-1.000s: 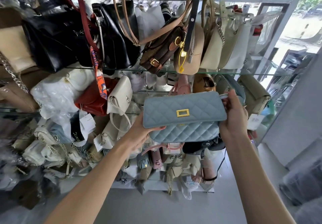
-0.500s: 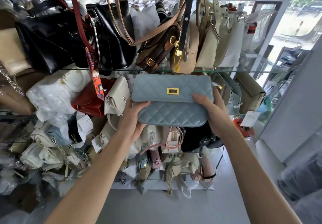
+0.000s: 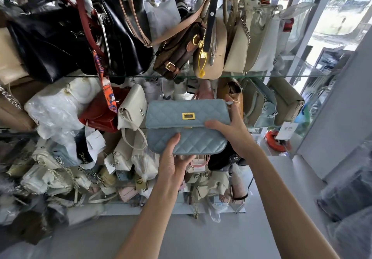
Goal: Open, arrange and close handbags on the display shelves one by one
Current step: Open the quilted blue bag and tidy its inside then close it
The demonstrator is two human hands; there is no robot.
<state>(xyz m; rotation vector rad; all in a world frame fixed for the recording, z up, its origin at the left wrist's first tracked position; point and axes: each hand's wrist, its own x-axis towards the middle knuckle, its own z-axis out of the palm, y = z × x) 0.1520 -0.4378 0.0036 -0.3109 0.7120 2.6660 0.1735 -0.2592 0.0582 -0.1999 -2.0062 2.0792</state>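
Both hands grip a quilted blue handbag (image 3: 186, 129), flap down, gold clasp (image 3: 188, 116): left hand (image 3: 174, 163) beneath, right hand (image 3: 234, 131) at its side. Tag writing is unreadable.

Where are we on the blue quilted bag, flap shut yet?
Done: the flap looks down over the gold clasp. In hand: left hand underneath and right hand at the end hold the blue quilted bag. Left: setting it among the shelf bags.
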